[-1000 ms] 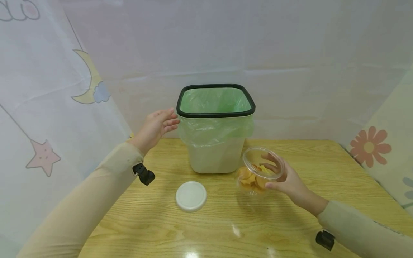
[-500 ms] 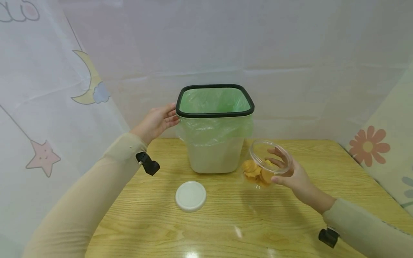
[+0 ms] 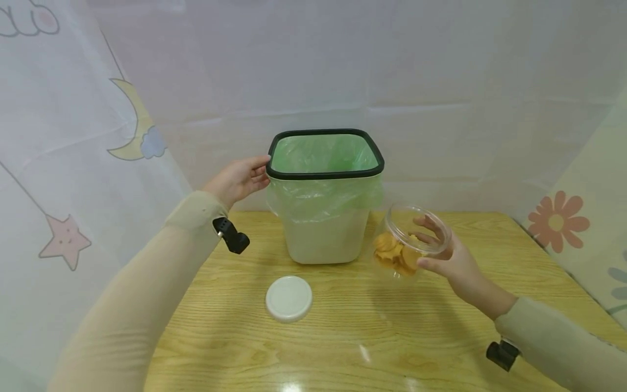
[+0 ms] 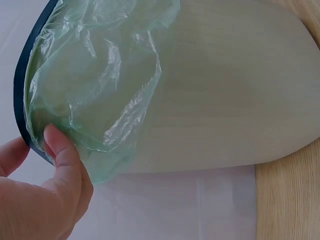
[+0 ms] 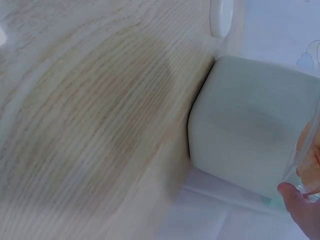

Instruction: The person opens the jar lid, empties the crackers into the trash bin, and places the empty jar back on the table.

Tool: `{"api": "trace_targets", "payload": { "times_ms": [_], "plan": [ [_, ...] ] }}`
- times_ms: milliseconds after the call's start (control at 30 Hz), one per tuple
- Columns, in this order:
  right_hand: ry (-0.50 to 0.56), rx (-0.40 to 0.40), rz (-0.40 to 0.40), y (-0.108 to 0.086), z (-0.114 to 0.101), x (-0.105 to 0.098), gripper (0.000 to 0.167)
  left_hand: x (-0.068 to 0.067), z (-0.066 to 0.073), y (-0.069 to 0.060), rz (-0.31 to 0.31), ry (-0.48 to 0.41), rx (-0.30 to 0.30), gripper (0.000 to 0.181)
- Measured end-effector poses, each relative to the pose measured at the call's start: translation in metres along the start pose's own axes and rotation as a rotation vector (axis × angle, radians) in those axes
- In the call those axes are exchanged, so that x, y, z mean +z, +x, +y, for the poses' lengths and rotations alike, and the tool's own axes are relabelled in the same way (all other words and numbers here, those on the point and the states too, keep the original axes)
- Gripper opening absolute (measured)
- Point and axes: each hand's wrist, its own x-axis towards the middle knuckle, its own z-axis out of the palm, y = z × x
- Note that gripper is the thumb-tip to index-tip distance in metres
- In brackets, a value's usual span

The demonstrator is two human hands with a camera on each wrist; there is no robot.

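Observation:
A pale trash bin [image 3: 328, 239] stands upright at the table's back edge. It has a dark rim and a green plastic bag [image 4: 95, 95] folded over its outside. My left hand [image 3: 237, 181] grips the rim at the bin's left side, thumb and fingers on either side of it in the left wrist view. A clear round jar [image 3: 399, 235], lidless and tilted left, is held above the table by my right hand [image 3: 456, 268]. Orange-yellow pieces [image 3: 395, 253] lie inside it, their kind unclear. In the right wrist view only the thumb [image 5: 292, 200] and part of the jar show.
A white round lid [image 3: 289, 298] lies flat on the wooden table [image 3: 323, 348], in front of the bin. Behind hangs a pale printed cloth [image 3: 441, 81], close to the bin.
My left hand has moved right and taken hold of the bin's rim. My right hand has lifted the jar up and a little right. The bin has shifted slightly left.

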Motion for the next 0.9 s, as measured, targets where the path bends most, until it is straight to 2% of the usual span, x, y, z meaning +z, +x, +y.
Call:
{"api": "trace_targets", "payload": {
  "times_ms": [233, 600, 900],
  "plan": [
    [-0.027, 0.03, 0.03, 0.004, -0.007, -0.005, 0.073, 0.002, -0.002, 0.009, 0.009, -0.048, -0.032, 0.007],
    [-0.084, 0.031, 0.068, 0.012, -0.02, -0.011, 0.07, 0.007, 0.0, 0.013, 0.029, -0.026, -0.022, 0.005],
    [-0.108, -0.003, 0.099, 0.022, -0.032, -0.017, 0.071, 0.009, -0.002, 0.014, 0.066, -0.011, -0.016, 0.021]
  ]
}}
